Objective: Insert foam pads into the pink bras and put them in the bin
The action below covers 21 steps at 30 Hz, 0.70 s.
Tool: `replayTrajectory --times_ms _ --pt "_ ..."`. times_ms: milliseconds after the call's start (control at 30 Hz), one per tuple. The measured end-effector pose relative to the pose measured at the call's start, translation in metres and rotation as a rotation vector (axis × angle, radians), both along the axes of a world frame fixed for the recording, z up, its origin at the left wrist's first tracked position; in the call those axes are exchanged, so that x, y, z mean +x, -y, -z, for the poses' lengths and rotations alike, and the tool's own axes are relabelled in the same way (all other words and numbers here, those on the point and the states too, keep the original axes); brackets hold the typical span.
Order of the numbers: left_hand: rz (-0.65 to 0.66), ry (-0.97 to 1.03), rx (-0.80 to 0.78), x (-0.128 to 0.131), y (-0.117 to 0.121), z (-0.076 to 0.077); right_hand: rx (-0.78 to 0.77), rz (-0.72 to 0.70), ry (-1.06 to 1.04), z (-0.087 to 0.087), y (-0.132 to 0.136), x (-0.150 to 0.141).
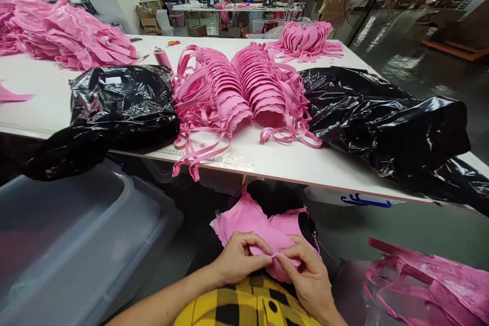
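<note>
A pink bra (244, 219) lies across my lap, its cups below the table edge. My left hand (244, 257) pinches the edge of the bra's pink fabric between thumb and fingers. Close beside it, my right hand (305, 272) grips the same edge, so the fingertips of both hands nearly meet. On the table ahead stands a long nested row of pink bras (240, 79), with loose straps hanging toward the front edge. The bra's underside is hidden by my hands and lap.
Black plastic bags (122, 97) flank the row, another black bag (382, 112) overhanging the white table (267, 158) at right. Pink piles (76, 33) and stacked cups (305, 38) lie farther back. A clear bin (126, 244) stands lower left; bagged pink pieces (439, 280) lie lower right.
</note>
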<state>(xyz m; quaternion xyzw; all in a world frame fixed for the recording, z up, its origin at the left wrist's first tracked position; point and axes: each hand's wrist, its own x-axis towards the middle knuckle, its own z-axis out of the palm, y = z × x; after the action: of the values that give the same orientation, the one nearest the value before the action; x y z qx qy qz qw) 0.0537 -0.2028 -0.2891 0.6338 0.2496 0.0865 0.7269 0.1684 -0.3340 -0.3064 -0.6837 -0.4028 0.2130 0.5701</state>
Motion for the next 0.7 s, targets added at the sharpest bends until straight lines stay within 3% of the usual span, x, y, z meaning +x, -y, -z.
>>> replayTrajectory --times_ms 100,167,233,367,567,633,700 --pt "-0.079 0.026 0.188 -0.001 0.003 -0.002 0.062 0.112 -0.141 0.001 -0.005 -0.007" --pt "-0.124 0.024 0.213 -0.003 0.003 -0.003 0.067 0.188 -0.303 -0.003 -0.009 -0.009" --pt "-0.155 -0.003 0.122 -0.004 0.001 -0.003 -0.028 0.111 -0.446 -0.008 -0.013 -0.006" --pt "-0.179 -0.052 -0.017 -0.005 -0.004 -0.006 -0.237 -0.195 -0.648 -0.018 -0.017 -0.004" --pt "-0.197 0.009 -0.205 -0.006 -0.005 -0.008 -0.144 -0.065 -0.913 -0.010 -0.015 -0.019" --pt "-0.148 0.104 -0.145 -0.010 -0.006 -0.006 -0.142 -0.088 -1.042 -0.004 -0.017 -0.020" --pt "-0.054 0.214 0.084 -0.014 -0.009 -0.005 -0.130 -0.112 -1.172 0.001 -0.020 -0.020"
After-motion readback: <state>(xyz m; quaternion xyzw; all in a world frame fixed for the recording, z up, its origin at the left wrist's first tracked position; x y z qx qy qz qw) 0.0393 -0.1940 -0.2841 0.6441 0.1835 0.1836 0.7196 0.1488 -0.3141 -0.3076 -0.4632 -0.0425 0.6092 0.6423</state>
